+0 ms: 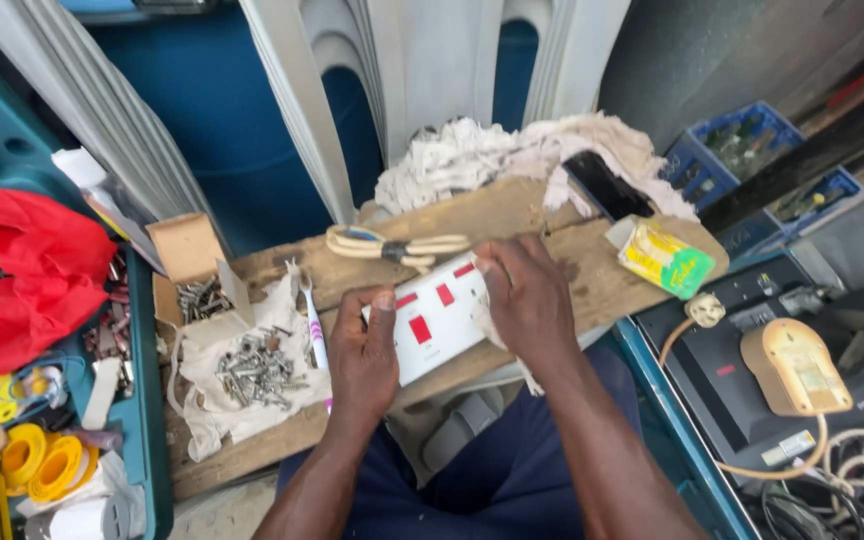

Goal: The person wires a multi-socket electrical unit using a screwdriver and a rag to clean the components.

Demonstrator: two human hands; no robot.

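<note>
White socket plate (436,312) — gripped by left hand (364,362), right hand (529,300).

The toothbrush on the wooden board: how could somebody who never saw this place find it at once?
Find the wooden board across the person's lap. Just beside the left hand lies a cloth heaped with screws. The toothbrush lies at that cloth's right edge: slim, white and pink plastic, unlike the grey metal screws.
</note>
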